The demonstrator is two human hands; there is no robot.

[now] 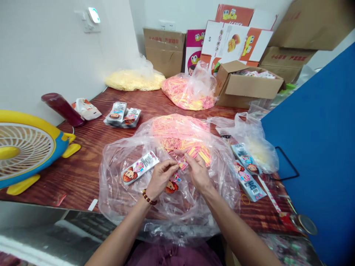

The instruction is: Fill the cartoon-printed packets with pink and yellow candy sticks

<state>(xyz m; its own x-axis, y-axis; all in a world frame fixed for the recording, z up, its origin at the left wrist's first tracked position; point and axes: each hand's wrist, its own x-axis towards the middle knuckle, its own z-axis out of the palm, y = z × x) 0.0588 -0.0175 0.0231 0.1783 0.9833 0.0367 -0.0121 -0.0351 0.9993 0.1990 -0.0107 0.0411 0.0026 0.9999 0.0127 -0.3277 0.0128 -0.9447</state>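
Observation:
Over a large clear plastic bag [111, 192], my left hand [162, 175] and my right hand [199, 171] work close together. My right hand is closed around a bundle of pink and yellow sticks [198, 153]. The fingers of my left hand pinch a small printed packet [182, 163] at the near end of that bundle; its outline is hard to make out. Beyond my hands, many loose pink and yellow sticks [177, 127] lie in the bag. A flat pouch printed with a cartoon girl [140, 168] rests left of my hands; another pouch [171, 187] is partly hidden below them.
More pouches [251, 184] lie at the right, with a small stack [122, 114] at the back left. Full bags of yellow sticks [135, 80] and pink sticks [188, 90] stand behind, beside an open carton [249, 88]. A fan [27, 147] is left, a blue panel [313, 147] right.

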